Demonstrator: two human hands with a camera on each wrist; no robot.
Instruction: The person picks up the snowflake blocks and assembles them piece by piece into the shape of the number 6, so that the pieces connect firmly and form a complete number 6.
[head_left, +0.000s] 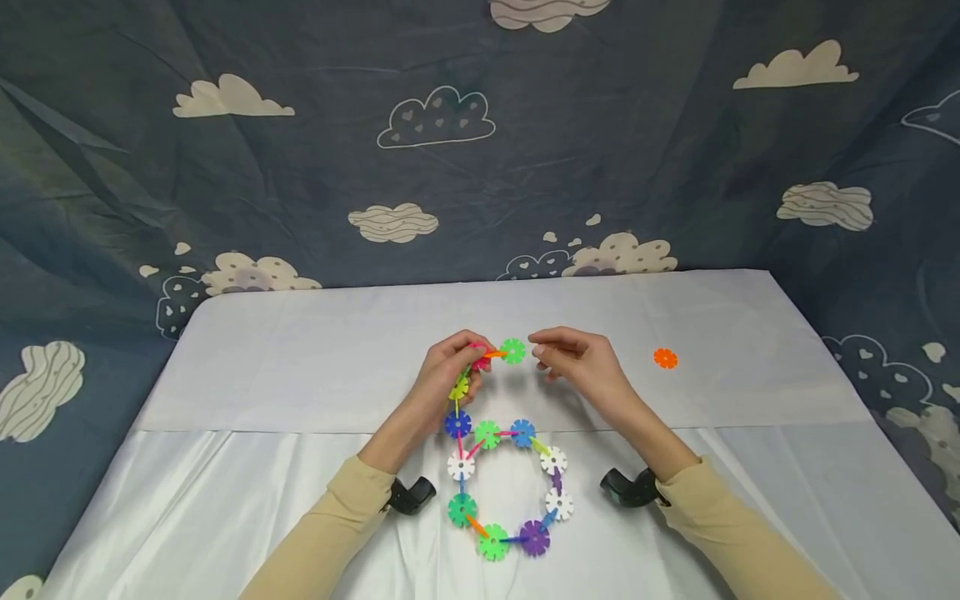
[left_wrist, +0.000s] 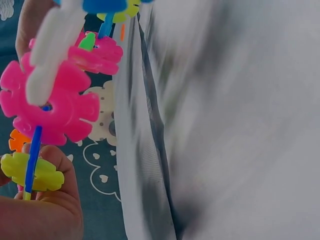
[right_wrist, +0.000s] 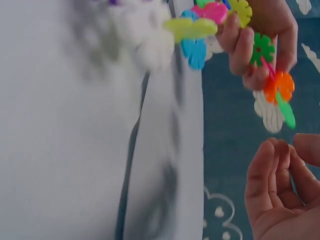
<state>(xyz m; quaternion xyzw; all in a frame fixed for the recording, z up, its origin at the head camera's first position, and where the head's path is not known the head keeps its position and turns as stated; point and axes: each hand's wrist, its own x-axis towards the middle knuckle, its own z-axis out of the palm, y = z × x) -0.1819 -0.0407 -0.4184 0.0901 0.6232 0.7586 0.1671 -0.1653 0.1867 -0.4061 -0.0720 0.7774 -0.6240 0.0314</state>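
My left hand [head_left: 442, 371] pinches a chain of notched, flower-shaped plastic discs close to its upper end, by a pink disc [head_left: 480, 358]. A green disc [head_left: 513, 351] sticks out to the right at the chain's tip, joined by an orange disc seen edge-on. From the hand the chain runs down through a yellow disc [head_left: 459, 387] and a blue disc [head_left: 457, 423] to a closed ring of interlocked discs, including a purple disc [head_left: 535, 538]. My right hand [head_left: 581, 362] hovers just right of the green tip disc, apart from it, its bent fingers holding nothing.
One loose orange disc [head_left: 665, 358] lies on the white cloth-covered table [head_left: 300, 367], right of my right hand. A dark cloud-patterned cloth [head_left: 337, 183] stands behind the table and at its sides. Black wrist cameras [head_left: 411, 497] sit on both wrists.
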